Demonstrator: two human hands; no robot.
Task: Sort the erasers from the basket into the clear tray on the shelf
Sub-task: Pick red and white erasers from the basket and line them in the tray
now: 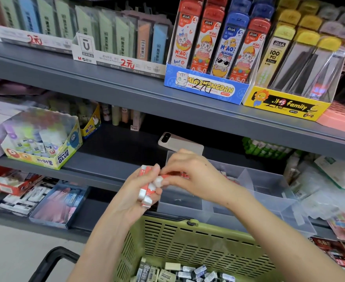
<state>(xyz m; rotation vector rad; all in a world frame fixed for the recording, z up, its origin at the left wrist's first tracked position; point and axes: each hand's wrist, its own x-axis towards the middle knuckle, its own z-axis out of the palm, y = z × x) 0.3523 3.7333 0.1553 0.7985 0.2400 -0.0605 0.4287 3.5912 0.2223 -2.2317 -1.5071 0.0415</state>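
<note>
My left hand is closed around several small erasers with orange sleeves and white ends, held over the near edge of the clear tray. My right hand pinches one of these erasers at the top of the bunch. The clear tray stands on the middle shelf and has dividers; a few orange erasers lie in a compartment behind my right hand. Below, the green basket holds several grey and white erasers.
A phone lies on the shelf behind the tray. A glue-stick box stands to the left, and boxes of pencil leads fill the upper shelf. A blue box of erasers and packets sit to either side.
</note>
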